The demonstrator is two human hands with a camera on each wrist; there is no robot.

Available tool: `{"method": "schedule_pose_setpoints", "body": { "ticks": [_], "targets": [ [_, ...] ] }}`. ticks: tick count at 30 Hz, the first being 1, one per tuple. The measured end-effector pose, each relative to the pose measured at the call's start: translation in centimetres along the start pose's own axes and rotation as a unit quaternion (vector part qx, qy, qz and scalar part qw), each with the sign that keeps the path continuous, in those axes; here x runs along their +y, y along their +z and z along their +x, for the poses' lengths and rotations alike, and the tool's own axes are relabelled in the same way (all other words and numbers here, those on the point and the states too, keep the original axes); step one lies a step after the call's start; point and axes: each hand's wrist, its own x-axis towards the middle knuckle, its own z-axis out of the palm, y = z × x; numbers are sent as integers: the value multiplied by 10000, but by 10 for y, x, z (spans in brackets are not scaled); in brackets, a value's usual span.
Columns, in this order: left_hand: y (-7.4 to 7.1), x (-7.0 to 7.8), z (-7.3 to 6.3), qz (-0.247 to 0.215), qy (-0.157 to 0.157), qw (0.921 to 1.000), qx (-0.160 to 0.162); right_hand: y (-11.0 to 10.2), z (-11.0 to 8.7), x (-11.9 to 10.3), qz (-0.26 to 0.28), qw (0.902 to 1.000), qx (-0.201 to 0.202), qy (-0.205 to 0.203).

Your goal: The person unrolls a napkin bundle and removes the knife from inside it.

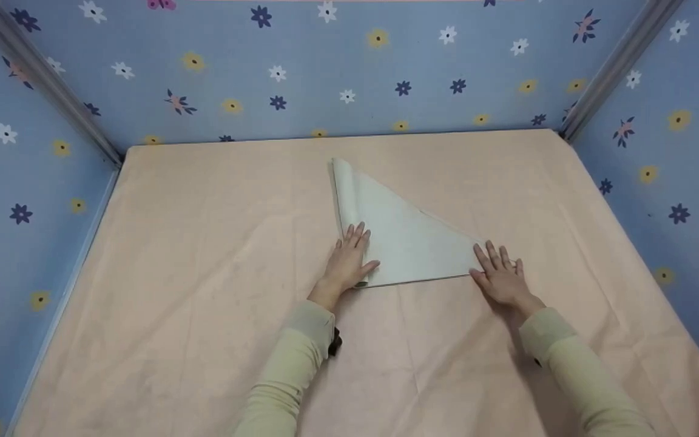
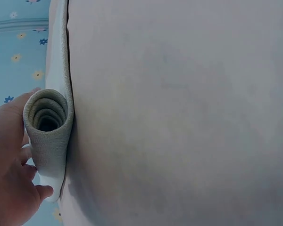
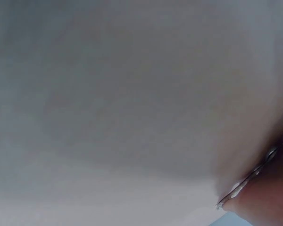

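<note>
A pale green-white cloth (image 1: 413, 243) lies on the table in a tapering, roughly triangular shape, its left side wound into a roll (image 1: 346, 194). In the left wrist view, the open end of the roll (image 2: 48, 112) shows several layers coiled around a dark hollow. My left hand (image 1: 346, 262) rests over the near part of this roll, fingers extended away from me and thumb out to the right. At the cloth's narrow right end, my right hand (image 1: 501, 276) presses down with spread fingers. Only a little of the right hand (image 3: 269, 202) and the cloth's edge appears in the right wrist view.
A peach-coloured sheet (image 1: 161, 255) with faint creases covers the table. Blue walls (image 1: 349, 67) with printed flowers stand at the back and both sides, joined by grey corner posts (image 1: 52, 73).
</note>
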Motion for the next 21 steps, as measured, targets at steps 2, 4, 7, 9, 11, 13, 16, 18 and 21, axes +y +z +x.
{"method": "schedule_pose_setpoints", "body": {
  "ticks": [2, 4, 7, 9, 11, 13, 16, 18, 21],
  "targets": [
    [1, -2, 0, -6, 47, 10000, -7, 1, 0, 0, 15, 10000, -7, -4],
    [2, -4, -1, -8, 70, 10000, -8, 1, 0, 0, 40, 10000, 10, -22],
    [2, -6, -1, 29, 37, 10000, -37, 1, 0, -1, 57, 10000, 21, -24],
    [1, -8, -2, 41, -11, 10000, -73, 1, 0, -1, 47, 10000, 22, -19],
    [1, -9, -3, 58, -48, 9999, -92, 1, 0, -1, 44, 10000, 29, -19],
    [0, -9, -4, 73, -66, 9999, -96, 1, 0, -1, 46, 10000, 25, -8],
    [0, -11, -6, 95, -71, 9999, -89, 1, 0, -1, 56, 10000, 16, 3],
    [0, -13, -6, 111, -66, 9999, -94, 1, 0, -1, 51, 10000, -3, 17],
    [-1, -15, -7, 99, -48, 9999, -113, 0, 0, -1, 55, 10000, -4, 6]
  ]
}}
